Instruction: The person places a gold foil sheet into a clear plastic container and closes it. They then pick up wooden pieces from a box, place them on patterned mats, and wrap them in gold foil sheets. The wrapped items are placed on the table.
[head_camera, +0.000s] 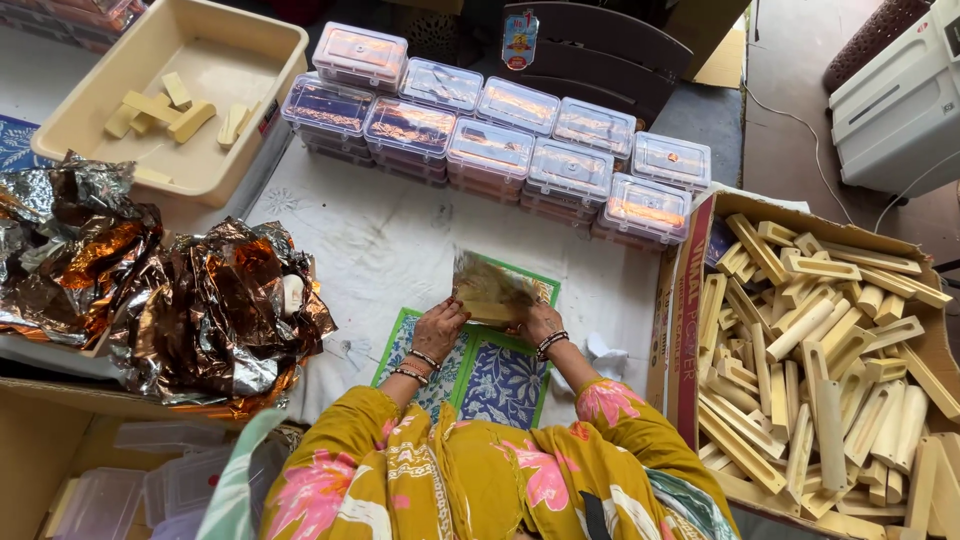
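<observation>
Both my hands meet over a green-edged blue floral mat (500, 385) on a white cloth (380, 240). My left hand (437, 328) and my right hand (540, 322) together grip a pale bar half covered by a crinkled gold foil sheet (488, 285). The foil sticks up and away from my fingers. Bangles ring both wrists, and yellow floral sleeves cover my arms.
Crumpled copper and silver foil sheets (215, 310) lie at left. A beige tub (200, 170) with a few pale bars is at the back left. Several lidded clear boxes (490, 150) line the far edge. A cardboard box (690, 330) of pale wooden pieces stands at right. Empty clear tubs (160, 485) are at bottom left.
</observation>
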